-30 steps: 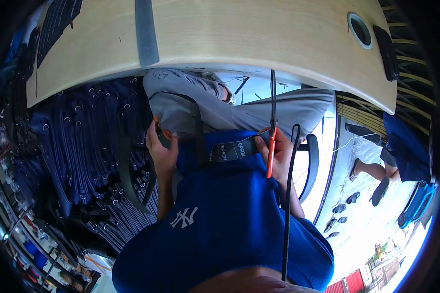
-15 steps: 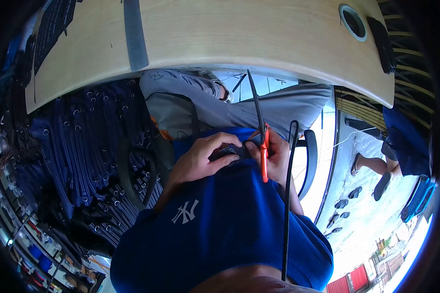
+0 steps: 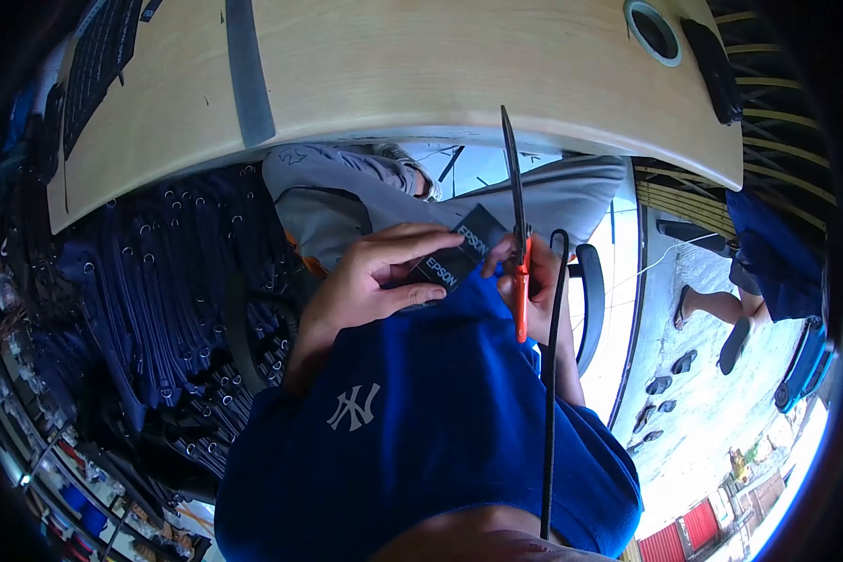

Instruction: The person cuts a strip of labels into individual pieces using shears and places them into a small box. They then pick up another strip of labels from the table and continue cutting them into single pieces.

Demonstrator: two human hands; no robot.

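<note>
My left hand [image 3: 381, 274] pinches a small stack of dark labels [image 3: 440, 271] printed EPSON in white, held above my lap. The top label [image 3: 480, 231] is fanned out toward the right, so two printed words show. To the right of the labels, my right hand [image 3: 532, 278] is closed around a pair of scissors with orange handles [image 3: 522, 290]. Their long dark blades [image 3: 512, 169] point up toward the table edge and look closed. The right fingertips are close to the labels; whether they touch cannot be made out.
A wooden table [image 3: 375, 66] with a grey strip [image 3: 250, 84] and a roll of tape [image 3: 653, 33] stands ahead. Dark blue straps with metal rings [image 3: 150, 290] hang at left. A black cord [image 3: 550, 403] runs before my right arm. Another person's leg [image 3: 712, 307] shows at right.
The labels have come up into view and fanned out, showing their print. My left hand has shifted slightly left, and the scissors have moved a little right.
</note>
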